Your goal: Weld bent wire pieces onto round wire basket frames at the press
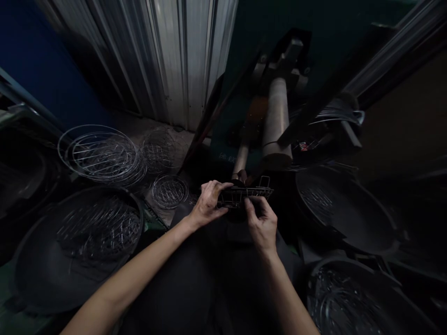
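Silver wire frame (240, 196) gripped between my hands

My left hand (208, 204) is closed around the frame's left end, its fingers curled over the top edge. My right hand (260, 225) grasps the frame nearer the middle, with the fingertips (249, 203) pinching the wires. The frame sits roughly level in front of my body, a small upright loop (264, 182) rising at its right end. Just beyond the frame stands a pale metal roller (275, 116), with a dark angled bar (204, 123) to its left and a corrugated metal wall (178, 60) farther back. Left of the frame lie a small wire bundle (169, 191) and a larger stack of wire rings (101, 153), with a black tub (38, 279) of wire pieces nearer me. Right of the frame sit a black basin (349, 223) holding wire and, below it, a dark bin (335, 265) of wire.
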A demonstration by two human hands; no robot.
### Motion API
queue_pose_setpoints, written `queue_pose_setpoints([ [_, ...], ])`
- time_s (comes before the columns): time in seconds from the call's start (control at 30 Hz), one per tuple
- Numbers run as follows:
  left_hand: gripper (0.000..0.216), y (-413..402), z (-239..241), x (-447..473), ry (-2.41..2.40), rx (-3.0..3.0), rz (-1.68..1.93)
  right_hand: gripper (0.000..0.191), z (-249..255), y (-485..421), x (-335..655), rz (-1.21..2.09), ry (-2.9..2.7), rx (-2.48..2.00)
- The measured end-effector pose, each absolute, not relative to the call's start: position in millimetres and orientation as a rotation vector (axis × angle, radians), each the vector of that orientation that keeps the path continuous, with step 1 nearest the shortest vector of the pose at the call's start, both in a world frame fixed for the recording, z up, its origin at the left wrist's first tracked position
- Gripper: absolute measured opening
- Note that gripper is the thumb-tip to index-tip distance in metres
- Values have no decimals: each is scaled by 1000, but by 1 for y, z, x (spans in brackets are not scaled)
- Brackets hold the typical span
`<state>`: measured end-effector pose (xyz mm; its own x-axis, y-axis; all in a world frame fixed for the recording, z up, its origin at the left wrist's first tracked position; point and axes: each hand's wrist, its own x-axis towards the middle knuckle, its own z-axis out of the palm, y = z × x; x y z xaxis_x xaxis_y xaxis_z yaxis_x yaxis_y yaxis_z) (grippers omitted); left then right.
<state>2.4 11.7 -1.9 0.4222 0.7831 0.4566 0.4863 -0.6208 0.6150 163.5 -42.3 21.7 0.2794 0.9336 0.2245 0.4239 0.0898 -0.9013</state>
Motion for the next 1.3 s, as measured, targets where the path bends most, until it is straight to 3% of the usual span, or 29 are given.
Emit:
queue_pose_setpoints([
  [1.03, 55, 37, -9, -4, 1139, 2505, 1013, 19, 21, -28, 150, 577, -1298, -1454],
  [1.3, 64, 12, 13, -7, 1120, 2408, 1039, 32, 36, -117, 222, 400, -1294, -1679],
])
